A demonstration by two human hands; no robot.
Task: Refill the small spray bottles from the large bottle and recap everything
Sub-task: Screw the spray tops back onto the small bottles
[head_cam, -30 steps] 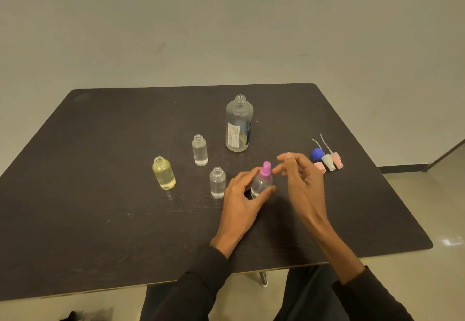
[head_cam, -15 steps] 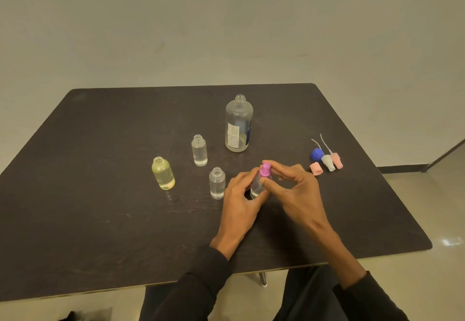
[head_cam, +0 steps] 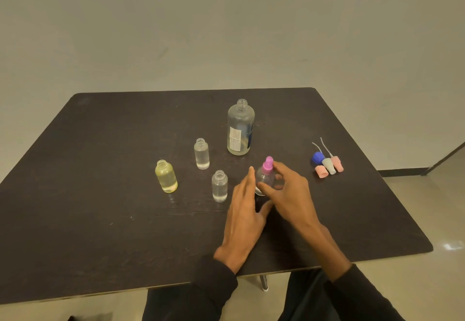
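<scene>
We see a dark counter (head_cam: 100,194) from the head view, with both hands near its middle front. The right hand (head_cam: 289,194) grips a small clear spray bottle (head_cam: 264,182) that carries a pink spray cap (head_cam: 267,165); thumb on the bottle's left side, fingers curled round the right and back. The bottle looks slightly tilted, and we cannot tell whether its base touches the counter. The left hand (head_cam: 245,212) sits just left of that bottle, fingers stretched out and loose, holding nothing; its fingertips are just beside the bottle, contact unclear.

Left of the hands we count three small uncapped bottles, all upright: a clear one (head_cam: 219,186) just beside the left hand, another clear one (head_cam: 201,154) behind it, and a yellowish one (head_cam: 166,176) further left. The large bottle (head_cam: 240,129) stands upright behind the hands, open neck, label facing us, clear liquid inside, level hard to read.

To the right, well apart from the bottles, we note a cluster of loose tops lying on the counter: a blue cap (head_cam: 317,157), a pink cap (head_cam: 321,171), a whitish spray top (head_cam: 328,165) and a pink spray top (head_cam: 337,163), two thin dip tubes pointing away. Dark sleeves (head_cam: 216,288) cover both forearms.
</scene>
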